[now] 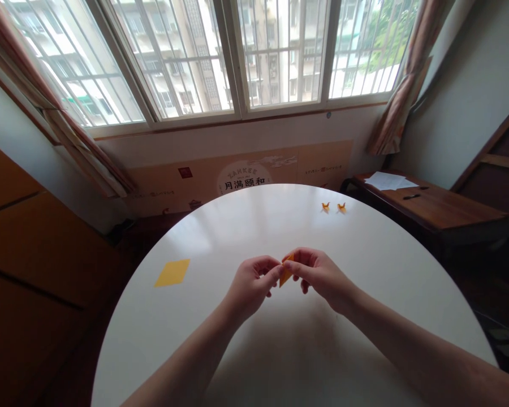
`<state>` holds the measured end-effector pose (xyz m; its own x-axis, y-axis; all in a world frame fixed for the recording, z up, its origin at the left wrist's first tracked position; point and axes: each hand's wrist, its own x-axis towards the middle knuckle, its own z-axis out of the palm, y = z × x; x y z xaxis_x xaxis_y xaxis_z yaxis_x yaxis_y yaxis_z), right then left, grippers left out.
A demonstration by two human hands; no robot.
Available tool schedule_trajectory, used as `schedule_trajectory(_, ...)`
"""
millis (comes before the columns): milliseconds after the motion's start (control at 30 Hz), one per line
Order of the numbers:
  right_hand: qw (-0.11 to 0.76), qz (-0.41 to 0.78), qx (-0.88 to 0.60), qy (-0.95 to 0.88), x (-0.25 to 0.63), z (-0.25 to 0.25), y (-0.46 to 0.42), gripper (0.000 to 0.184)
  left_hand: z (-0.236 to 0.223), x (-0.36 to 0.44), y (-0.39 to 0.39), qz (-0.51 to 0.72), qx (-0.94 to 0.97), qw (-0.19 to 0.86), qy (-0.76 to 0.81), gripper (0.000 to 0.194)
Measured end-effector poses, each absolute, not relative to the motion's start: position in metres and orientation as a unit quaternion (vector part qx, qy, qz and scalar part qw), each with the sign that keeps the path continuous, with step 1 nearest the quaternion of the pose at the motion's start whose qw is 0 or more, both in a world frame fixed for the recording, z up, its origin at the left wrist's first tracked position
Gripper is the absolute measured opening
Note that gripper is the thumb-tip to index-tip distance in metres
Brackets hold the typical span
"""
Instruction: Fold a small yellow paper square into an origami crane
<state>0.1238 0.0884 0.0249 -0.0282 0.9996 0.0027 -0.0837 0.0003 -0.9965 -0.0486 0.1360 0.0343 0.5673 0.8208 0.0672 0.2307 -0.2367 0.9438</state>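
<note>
A small folded piece of orange paper point(285, 276) is held up over the middle of the white round table point(246, 226). My left hand point(254, 281) pinches its left edge between thumb and fingers. On the other side, my right hand point(315, 270) grips the upper right part, its thumb lying across the front. Fingertips cover some of the folds, so the paper's full shape is partly hidden. Flat on the table to the left lies a yellow-orange paper sheet point(172, 273).
Two small folded orange paper figures point(326, 207) stand near the table's far right edge. Beyond it, a wooden desk point(445, 206) carries white papers point(390, 181) and a dark pen point(411, 196). Barred windows point(280, 53) and curtains point(401, 107) are behind; an orange-brown cabinet point(34, 237) stands left.
</note>
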Motion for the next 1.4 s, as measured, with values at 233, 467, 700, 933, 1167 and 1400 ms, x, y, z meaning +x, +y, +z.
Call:
schedule_trajectory(233, 0.441, 0.532, -0.471, -0.549, 0.137, 0.027, 0.094, 0.021, 0.036, -0.050, 0.139, 0.267, 0.803, 0.393, 0.360, 0.030)
schedule_trajectory(467, 0.409, 0.477, -0.503, -0.593, 0.137, 0.028, 0.093, 0.019, 0.038, -0.048, 0.138, 0.274, 0.791, 0.417, 0.354, 0.021)
schedule_trajectory(700, 0.417, 0.433, -0.505, -0.619, 0.135, 0.029, 0.092, 0.014, 0.034, -0.048, 0.141, 0.275, 0.782, 0.441, 0.343, 0.018)
schedule_trajectory(933, 0.402, 0.408, -0.501, -0.649, 0.134, 0.031, 0.089, 0.009, 0.033, -0.046, 0.137, 0.271, 0.782, 0.450, 0.337, 0.021)
schedule_trajectory(1167, 0.399, 0.424, -0.491, -0.648, 0.133, 0.034, 0.088, 0.004, 0.039, -0.046, 0.134, 0.264, 0.783, 0.452, 0.335, 0.020)
schedule_trajectory(1400, 0.407, 0.435, -0.490, -0.637, 0.134, 0.036, 0.088, 0.004, 0.043, -0.049, 0.135, 0.258, 0.782, 0.448, 0.349, 0.017)
